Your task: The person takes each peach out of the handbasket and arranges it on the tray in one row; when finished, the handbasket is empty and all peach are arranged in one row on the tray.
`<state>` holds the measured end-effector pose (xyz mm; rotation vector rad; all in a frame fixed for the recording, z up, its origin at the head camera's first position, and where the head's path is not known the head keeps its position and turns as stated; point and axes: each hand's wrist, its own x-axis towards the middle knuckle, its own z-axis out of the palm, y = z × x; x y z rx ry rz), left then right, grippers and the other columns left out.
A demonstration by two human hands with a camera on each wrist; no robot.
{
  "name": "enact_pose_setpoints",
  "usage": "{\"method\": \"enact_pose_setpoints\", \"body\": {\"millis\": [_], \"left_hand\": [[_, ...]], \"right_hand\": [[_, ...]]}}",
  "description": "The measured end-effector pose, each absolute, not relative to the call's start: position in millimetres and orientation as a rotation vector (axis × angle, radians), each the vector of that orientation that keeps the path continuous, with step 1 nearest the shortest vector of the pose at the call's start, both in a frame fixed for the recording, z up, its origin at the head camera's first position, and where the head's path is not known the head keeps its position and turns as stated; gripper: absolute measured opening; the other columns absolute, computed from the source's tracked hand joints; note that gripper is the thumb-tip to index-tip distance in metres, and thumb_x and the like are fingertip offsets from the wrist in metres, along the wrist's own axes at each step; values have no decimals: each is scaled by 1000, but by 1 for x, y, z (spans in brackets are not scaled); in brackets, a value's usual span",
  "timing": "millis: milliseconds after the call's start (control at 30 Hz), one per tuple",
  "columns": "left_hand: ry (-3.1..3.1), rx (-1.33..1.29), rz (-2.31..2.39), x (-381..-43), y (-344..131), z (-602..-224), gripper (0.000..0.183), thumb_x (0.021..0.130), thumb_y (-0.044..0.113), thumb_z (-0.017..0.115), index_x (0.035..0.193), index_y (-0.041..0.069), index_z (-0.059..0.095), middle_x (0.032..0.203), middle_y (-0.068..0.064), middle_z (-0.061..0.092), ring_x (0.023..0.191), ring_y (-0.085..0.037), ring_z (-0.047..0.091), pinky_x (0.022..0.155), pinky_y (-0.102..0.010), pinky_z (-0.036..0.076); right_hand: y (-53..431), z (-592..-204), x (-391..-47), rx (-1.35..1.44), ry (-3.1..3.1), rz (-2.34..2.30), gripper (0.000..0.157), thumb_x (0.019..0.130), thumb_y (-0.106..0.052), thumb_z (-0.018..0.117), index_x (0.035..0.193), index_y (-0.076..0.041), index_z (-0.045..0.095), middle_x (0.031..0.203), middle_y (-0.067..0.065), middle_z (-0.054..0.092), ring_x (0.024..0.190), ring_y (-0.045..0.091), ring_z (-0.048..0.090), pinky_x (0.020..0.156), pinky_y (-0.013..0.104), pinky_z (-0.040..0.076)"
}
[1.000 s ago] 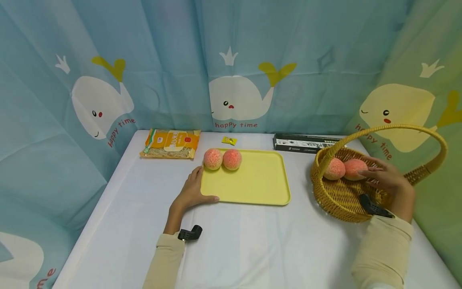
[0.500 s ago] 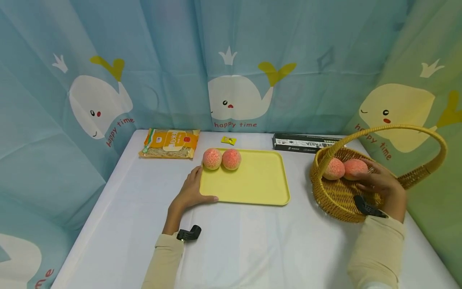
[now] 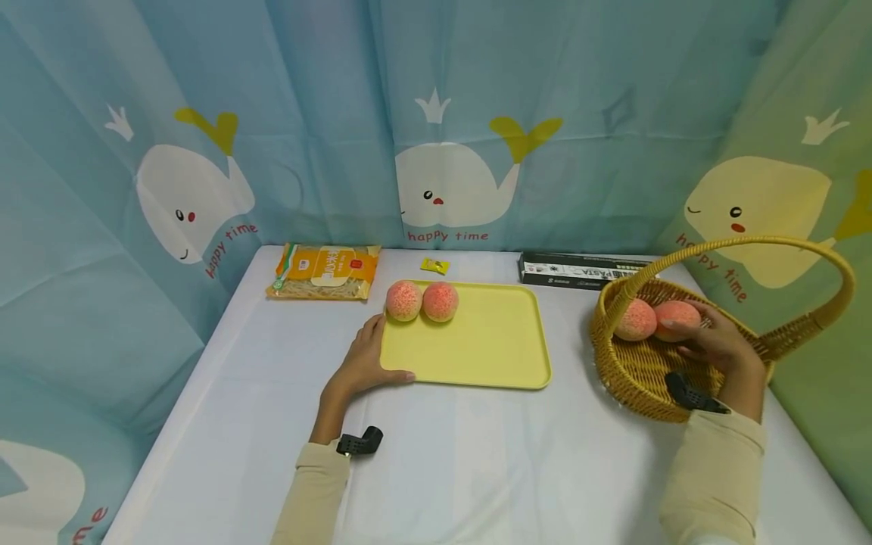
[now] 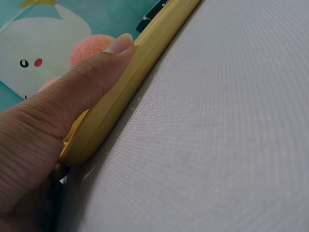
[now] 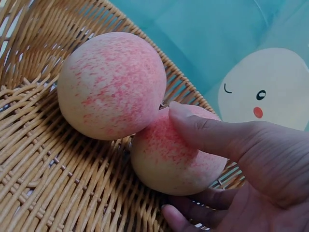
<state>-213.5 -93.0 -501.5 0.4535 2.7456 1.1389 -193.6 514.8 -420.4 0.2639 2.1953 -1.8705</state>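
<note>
Inside basket [image 5: 63, 164], right hand [image 5: 263, 164] grips one peach [image 5: 164, 164], partly covering it.

"What sort of place is this?"
"A little corner with a table [image 3: 436, 462] and curtains [image 3: 320, 189] around it."
"What are the curtains like?"
"Thin, blue and a bit wavy, with green on the right side. They have white whales [image 3: 453, 178] and say 'happy time'."
"So is it a kitchen?"
"I can't tell. There is food, like an orange bag [image 3: 327, 271], a PASTA box [image 3: 572, 270] and peaches [image 3: 440, 302]. But the curtains hide the room behind."
"Could it be a home?"
"I can't tell that either. The person wears little black cameras [image 3: 354, 444] on both wrists, so it looks like a filming spot."
</note>
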Motion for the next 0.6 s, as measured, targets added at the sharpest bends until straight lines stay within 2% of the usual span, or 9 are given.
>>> {"method": "enact_pose_setpoints", "body": {"millis": [600], "left_hand": [[2750, 453, 1136, -214, -93, -502, 127, 62, 60, 84, 158, 16, 13, 160, -10, 16, 145, -31, 23, 115, -55, 26]], "right_hand": [[512, -418, -188, 291, 2260, -1870, 32, 98, -12, 58, 116, -35, 45, 93, -21, 56, 76, 4, 62, 63, 27, 56]]}}
